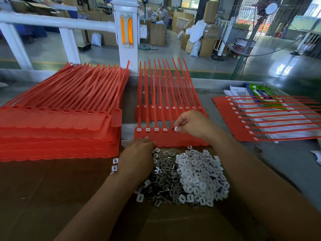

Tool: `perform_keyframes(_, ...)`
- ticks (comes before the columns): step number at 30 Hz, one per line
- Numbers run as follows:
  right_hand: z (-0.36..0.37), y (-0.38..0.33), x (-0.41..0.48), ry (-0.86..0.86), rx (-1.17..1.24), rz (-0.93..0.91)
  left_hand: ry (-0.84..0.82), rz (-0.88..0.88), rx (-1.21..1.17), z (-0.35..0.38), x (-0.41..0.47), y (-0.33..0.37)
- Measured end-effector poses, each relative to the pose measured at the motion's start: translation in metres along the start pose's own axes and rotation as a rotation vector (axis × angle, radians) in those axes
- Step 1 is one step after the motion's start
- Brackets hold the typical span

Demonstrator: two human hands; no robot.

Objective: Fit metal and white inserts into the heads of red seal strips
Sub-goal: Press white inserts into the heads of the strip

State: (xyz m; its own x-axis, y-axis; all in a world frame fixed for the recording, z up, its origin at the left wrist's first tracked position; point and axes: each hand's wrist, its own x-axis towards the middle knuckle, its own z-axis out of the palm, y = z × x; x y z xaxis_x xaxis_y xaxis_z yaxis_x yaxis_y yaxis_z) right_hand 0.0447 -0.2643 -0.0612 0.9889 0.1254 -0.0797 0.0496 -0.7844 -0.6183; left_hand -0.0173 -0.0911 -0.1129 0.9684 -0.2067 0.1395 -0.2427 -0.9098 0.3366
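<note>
On the cardboard (52,197) lie heaps of white inserts (199,174) and darker metal inserts (163,176). The left hand (137,157) covers the metal heap's edge, its fingertips at the front strips (182,139); its fingers are foreshortened, so its grip cannot be told. The right hand (192,124) pinches one white piece (176,129) at the fifth head. A red stack (60,122) lies to the left.

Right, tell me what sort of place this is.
Most likely a factory assembly floor: stacked red seal strips beside heaps of metal inserts and white inserts, with cartons, sacks and a big caged fan on the open floor behind.
</note>
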Motion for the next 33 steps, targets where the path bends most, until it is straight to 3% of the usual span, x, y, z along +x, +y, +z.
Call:
perform_keyframes(4, -0.003, 0.013, 0.012, 0.090, 0.071, 0.079, 0.004, 0.001, 0.003, -0.001, 0.000, 0.001)
perform_keyframes(33, 0.022, 0.016, 0.030, 0.097, 0.010, 0.102, 0.007, 0.002, 0.003, 0.000, -0.001, 0.000)
